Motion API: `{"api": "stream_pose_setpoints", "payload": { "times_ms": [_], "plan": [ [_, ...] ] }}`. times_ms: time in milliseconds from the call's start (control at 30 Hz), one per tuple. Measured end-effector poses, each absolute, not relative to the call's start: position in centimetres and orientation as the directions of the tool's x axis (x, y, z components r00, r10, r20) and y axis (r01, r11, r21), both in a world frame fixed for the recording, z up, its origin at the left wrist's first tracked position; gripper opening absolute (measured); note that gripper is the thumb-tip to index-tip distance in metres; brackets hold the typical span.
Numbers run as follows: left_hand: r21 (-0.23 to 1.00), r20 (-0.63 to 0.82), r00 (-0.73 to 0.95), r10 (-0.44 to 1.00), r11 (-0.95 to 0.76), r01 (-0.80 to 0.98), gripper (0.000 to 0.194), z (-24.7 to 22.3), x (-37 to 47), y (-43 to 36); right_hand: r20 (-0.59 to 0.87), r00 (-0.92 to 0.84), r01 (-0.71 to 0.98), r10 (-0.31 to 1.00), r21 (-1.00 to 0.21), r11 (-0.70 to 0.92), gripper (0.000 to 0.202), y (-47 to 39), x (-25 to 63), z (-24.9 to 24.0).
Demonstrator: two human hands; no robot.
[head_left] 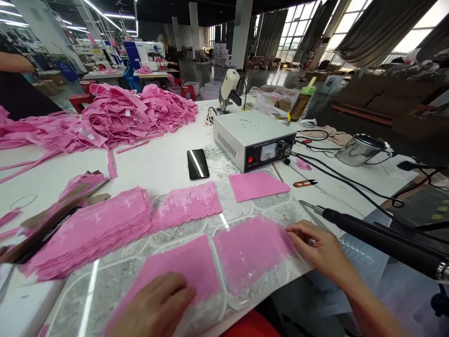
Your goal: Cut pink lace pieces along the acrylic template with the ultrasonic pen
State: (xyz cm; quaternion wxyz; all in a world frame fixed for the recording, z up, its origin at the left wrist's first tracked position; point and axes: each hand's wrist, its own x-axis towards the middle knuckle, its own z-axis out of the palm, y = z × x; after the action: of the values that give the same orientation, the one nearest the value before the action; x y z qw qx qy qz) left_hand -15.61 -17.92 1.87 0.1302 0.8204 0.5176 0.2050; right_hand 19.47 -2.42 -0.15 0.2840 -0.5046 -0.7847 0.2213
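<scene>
Between thumb and fingers, my right hand pinches the right edge of a sheer pink fabric piece, which lies over the marbled mat. My left hand is laid on a second pink fabric piece to the left, fingers stretched out and partly blurred. Behind it sit a thick stack of pink lace pieces and a single lace piece. A flat pink panel lies further back. The black pen-shaped tool with a metal tip points in from the right, above my right hand and apart from it.
A control box with cables stands behind, beside a phone. Orange thread snips and a glass jar are to the right. Pink garments heap at the back left. A person's arm shows at far left.
</scene>
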Motion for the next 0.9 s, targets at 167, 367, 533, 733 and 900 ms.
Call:
{"api": "stream_pose_setpoints", "payload": {
  "times_ms": [167, 367, 533, 733, 900],
  "plan": [
    [0.467, 0.055, 0.517, 0.854, -0.479, 0.743, 0.021, 1.9, -9.2, -13.1, 0.270, -0.302, 0.662, 0.914, -0.631, 0.405, 0.016, -3.7, 21.6, -1.5],
    [0.440, 0.017, 0.527, 0.850, -0.479, 0.759, 0.020, 0.5, -7.4, -11.9, 0.331, -0.315, 0.637, 0.890, -0.621, 0.456, 0.015, -3.7, 22.3, -2.5],
    [0.430, 0.036, 0.515, 0.856, -0.478, 0.766, 0.026, 0.4, -7.4, -12.1, 0.336, -0.318, 0.626, 0.887, -0.628, 0.462, 0.015, -3.4, 22.3, -2.9],
    [0.476, 0.143, 0.496, 0.856, -0.499, 0.724, 0.030, 0.2, -7.6, -12.0, 0.339, -0.333, 0.588, 0.880, -0.655, 0.475, 0.015, -3.0, 22.4, -2.5],
    [0.538, 0.159, 0.479, 0.863, -0.483, 0.691, 0.028, 0.4, -7.7, -11.7, 0.307, -0.338, 0.592, 0.890, -0.666, 0.455, 0.016, -2.9, 23.2, -2.4]
  ]
}}
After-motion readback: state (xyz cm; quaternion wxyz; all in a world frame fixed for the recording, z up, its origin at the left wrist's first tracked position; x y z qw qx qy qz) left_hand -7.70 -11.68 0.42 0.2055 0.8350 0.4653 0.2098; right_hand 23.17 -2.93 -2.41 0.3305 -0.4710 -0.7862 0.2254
